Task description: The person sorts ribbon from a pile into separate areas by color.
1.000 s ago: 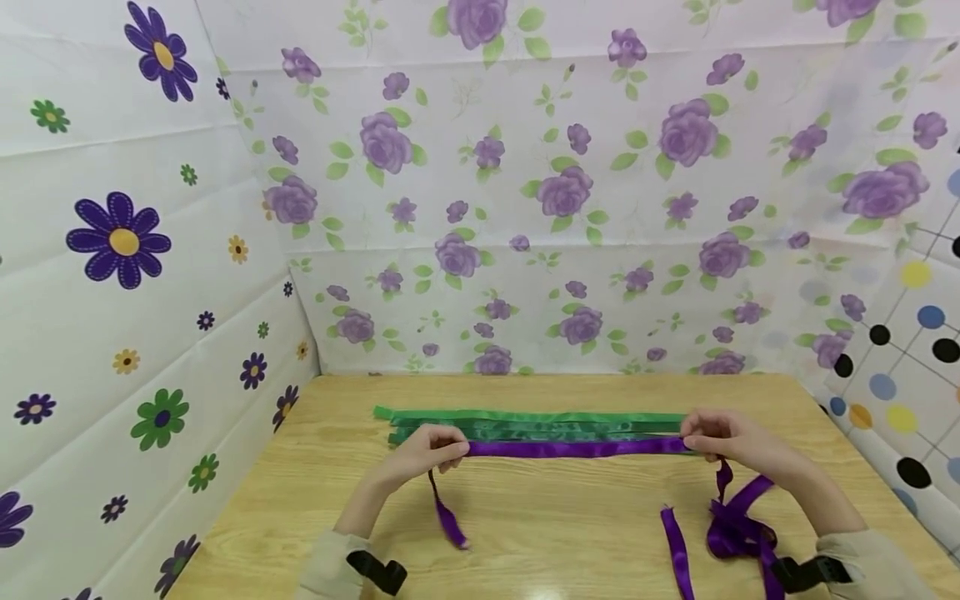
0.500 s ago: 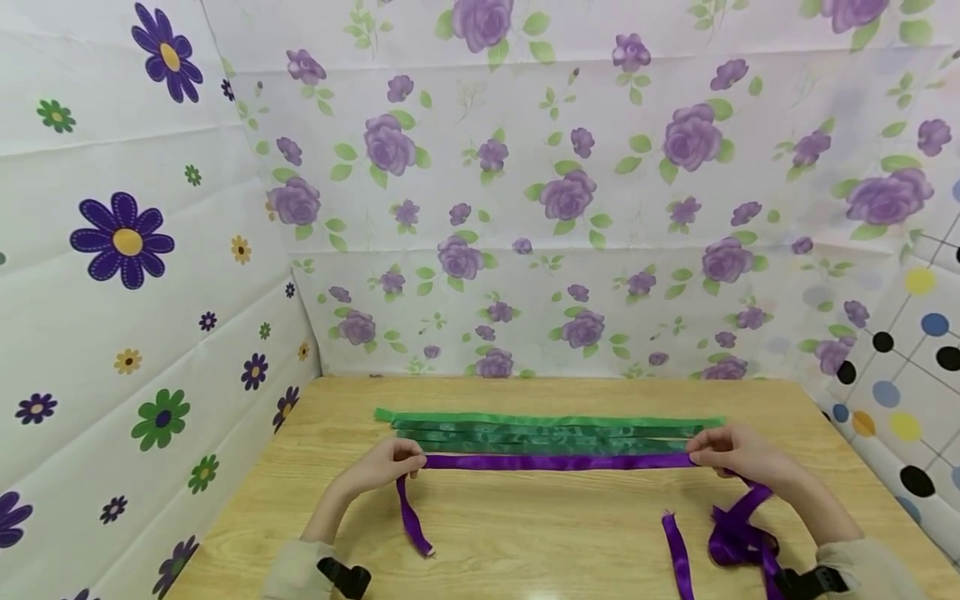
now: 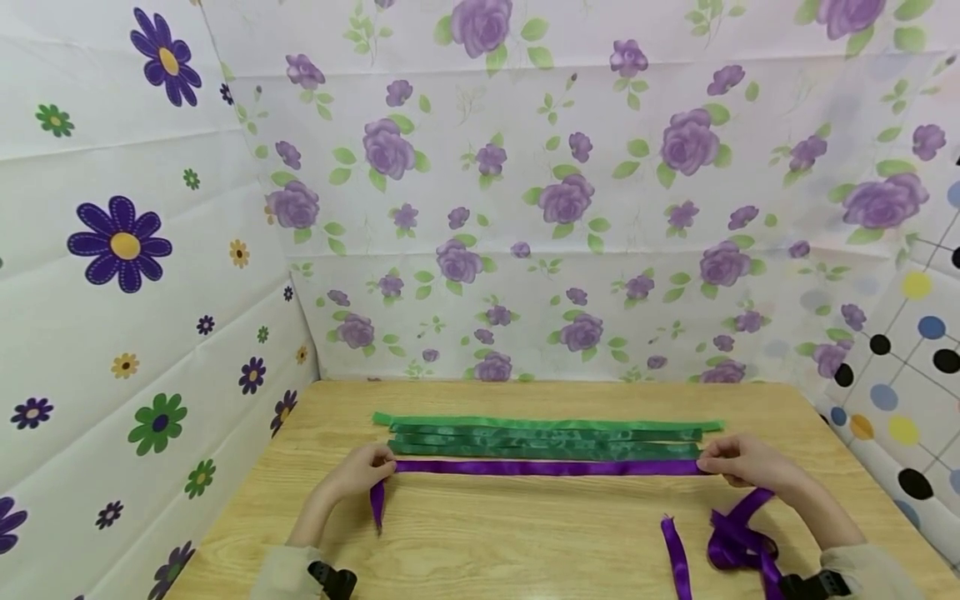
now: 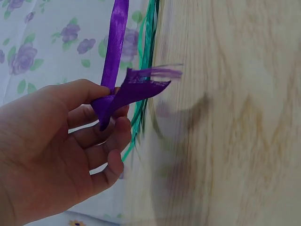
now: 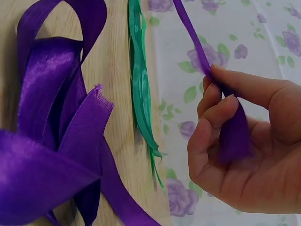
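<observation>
A purple ribbon (image 3: 547, 469) is stretched level between my hands, just in front of several green ribbons (image 3: 547, 439) laid side by side on the table. My left hand (image 3: 363, 471) pinches it near its left end between thumb and finger, and a short frayed tail (image 4: 136, 92) sticks out past the thumb in the left wrist view. At the other end my right hand (image 3: 742, 461) pinches the ribbon, with its tail (image 5: 235, 132) hanging against the palm in the right wrist view.
To the front right, a loose heap of purple ribbon (image 3: 738, 542) lies on the wooden table (image 3: 487, 533). Beside it is a separate purple strip (image 3: 677, 554). A flowered cloth wall (image 3: 525, 292) rises behind the table's back edge.
My left hand has slid left along the purple ribbon, so the stretched part is longer and the left tail shorter. My right hand has shifted slightly right and toward me.
</observation>
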### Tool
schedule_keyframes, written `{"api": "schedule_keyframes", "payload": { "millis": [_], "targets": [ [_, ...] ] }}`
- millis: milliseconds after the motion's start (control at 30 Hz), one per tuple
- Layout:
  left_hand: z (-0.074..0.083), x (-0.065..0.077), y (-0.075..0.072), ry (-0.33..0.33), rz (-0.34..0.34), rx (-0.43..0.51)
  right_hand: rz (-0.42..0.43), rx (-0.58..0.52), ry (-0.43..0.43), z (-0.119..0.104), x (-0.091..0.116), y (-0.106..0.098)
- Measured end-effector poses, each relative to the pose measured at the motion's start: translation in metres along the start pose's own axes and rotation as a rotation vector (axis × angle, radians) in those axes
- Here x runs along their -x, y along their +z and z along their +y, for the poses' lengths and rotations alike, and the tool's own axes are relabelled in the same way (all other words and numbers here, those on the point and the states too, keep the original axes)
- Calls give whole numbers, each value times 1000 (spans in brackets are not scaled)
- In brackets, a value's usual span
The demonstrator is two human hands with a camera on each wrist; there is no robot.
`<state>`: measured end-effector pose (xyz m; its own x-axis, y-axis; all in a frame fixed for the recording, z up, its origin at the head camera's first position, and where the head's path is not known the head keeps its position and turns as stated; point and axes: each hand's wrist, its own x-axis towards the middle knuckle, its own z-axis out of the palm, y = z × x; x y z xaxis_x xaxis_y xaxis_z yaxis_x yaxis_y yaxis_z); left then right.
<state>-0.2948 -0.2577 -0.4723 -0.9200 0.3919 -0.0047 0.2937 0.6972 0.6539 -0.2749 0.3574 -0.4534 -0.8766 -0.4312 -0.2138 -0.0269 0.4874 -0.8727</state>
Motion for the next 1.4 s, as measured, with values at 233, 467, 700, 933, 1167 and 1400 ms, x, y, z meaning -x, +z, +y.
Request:
{"api": "schedule_keyframes", "payload": {
  "millis": [233,467,700,933,1167,1400],
  "targets": [
    [-16,9,-5,-34,8,-5,16,0,51,11,2,0],
    [-32,20,-9,-70,-26,101,49,31,81,23,1,2],
    [-41,25,-14,-89,-3,147,96,101,71,31,-3,12],
    [-41,27,-12,-202,78,127,104,144,74,38,-5,13],
    [-37,27,-6,-297,155,77,88,104,53,48,2,8],
    [-32,25,-4,-363,197,66,197,186,112,50,6,6]
  ]
}}
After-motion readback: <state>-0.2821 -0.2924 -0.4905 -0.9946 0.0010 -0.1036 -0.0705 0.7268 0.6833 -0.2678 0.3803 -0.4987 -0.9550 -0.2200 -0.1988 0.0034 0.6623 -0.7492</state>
